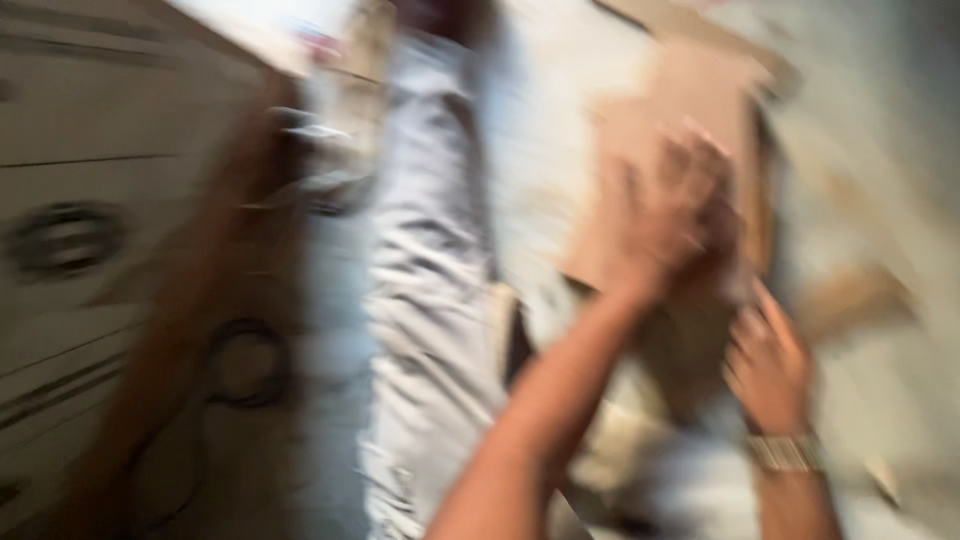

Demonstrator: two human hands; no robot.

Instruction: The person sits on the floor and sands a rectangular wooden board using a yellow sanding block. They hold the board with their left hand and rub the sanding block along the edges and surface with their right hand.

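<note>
Head view, strongly blurred by motion. 2 hands are being raised side by side. The left hand is being held with fingers spread against a flat tan sheet, seemingly cardboard, which is lying just above and behind it; whether the sheet is being gripped or only touched cannot be told. The right hand is being held open just below and right of the left hand, fingers loosely extended, near the lower edge of the sheet; contact cannot be told. A metal wristband is being worn on the right wrist. Well left of both hands, a crumpled white cloth is hanging or lying lengthwise.
</note>
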